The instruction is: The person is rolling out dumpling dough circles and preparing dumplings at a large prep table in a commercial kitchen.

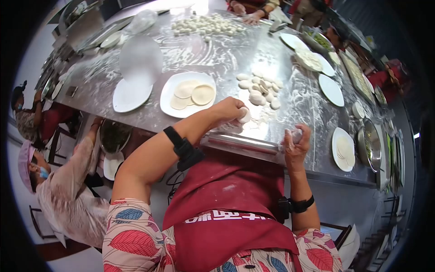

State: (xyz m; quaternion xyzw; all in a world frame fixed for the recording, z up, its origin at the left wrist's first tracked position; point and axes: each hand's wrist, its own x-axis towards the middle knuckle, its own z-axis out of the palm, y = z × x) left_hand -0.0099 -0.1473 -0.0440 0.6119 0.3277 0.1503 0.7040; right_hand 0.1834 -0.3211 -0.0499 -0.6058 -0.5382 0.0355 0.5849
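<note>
My left hand [230, 110] is closed on the edge of a small pale dough round [244, 115], just above the front of the metal table. At the table's front edge, my right hand [297, 144] curls its floury fingers around a small greyish thing that I cannot make out. Beyond the left hand lies a loose group of flattened dough pieces [258, 98]. Left of it, a white plate [168, 108] carries several thin round wrappers [203, 94].
Many small dough balls [206, 26] lie at the far side, near another person's hands [252, 18]. Plates line the right side, one with wrappers [345, 152], beside a metal bowl [370, 145]. A white plate [131, 100] sits left. A person in a pink cap [28, 163] works lower left.
</note>
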